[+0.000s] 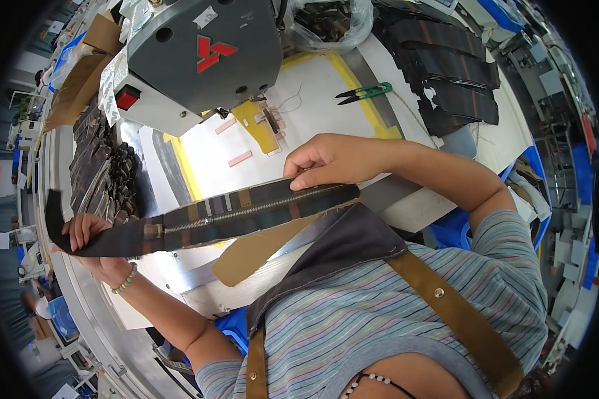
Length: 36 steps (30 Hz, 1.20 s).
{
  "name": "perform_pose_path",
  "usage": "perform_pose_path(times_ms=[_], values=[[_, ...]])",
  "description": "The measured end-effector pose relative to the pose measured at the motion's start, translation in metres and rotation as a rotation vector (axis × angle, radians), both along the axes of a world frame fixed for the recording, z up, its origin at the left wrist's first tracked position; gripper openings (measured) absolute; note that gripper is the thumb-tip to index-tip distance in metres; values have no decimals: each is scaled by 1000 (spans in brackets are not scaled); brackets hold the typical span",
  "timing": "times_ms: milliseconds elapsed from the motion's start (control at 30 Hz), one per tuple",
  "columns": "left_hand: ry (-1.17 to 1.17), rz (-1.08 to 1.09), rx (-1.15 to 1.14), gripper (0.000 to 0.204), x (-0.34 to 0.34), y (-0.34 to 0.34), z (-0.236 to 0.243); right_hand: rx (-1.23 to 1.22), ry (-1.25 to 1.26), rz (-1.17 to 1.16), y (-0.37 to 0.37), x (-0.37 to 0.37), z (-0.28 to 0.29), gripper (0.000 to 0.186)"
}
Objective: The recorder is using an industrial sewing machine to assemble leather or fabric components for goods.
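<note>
A long dark plaid fabric strip (236, 207) with a metal zipper (246, 211) along its length is stretched between my hands, above the near edge of the sewing table. My left hand (90, 243) grips its left end, where the dark tail curls upward past the fingers. Nearer the other end, my right hand (329, 163) pinches the upper edge between thumb and fingers. A tan flap (249, 256) hangs below the strip; where it joins is hidden. Beyond the strip stands a grey sewing machine head (206, 56), with a yellow plate (261, 133) under it.
Green-handled thread snips (366, 93) lie right of the machine. Stacked plaid fabric pieces (449, 66) sit at the far right. Dark zippered pieces (106, 166) are heaped at the left, near a cardboard box (80, 83). A clear plastic bag (329, 26) of parts stands behind.
</note>
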<state>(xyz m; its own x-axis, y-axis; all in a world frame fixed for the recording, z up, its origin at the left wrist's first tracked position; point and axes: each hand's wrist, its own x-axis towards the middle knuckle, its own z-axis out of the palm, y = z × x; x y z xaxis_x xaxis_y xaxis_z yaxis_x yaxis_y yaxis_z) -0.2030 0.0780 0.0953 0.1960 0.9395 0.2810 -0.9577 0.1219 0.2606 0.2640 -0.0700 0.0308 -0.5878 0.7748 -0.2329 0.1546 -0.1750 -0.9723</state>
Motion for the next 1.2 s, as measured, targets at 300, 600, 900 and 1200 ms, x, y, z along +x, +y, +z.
perform_pose_path(times_ms=[300, 600, 900, 1200], values=[[1570, 376, 891, 71, 124, -23, -35, 426, -176, -127, 35, -83, -20, 18], [1873, 98, 1103, 36, 162, -57, -102, 634, -428, -45, 27, -35, -21, 20], [1862, 207, 656, 22, 175, 4, -112, 1087, -908, -260, 39, 37, -61, 74], [1914, 380, 816, 17, 199, 6, -113, 1146, -1173, -309, 74, 64, -73, 76]])
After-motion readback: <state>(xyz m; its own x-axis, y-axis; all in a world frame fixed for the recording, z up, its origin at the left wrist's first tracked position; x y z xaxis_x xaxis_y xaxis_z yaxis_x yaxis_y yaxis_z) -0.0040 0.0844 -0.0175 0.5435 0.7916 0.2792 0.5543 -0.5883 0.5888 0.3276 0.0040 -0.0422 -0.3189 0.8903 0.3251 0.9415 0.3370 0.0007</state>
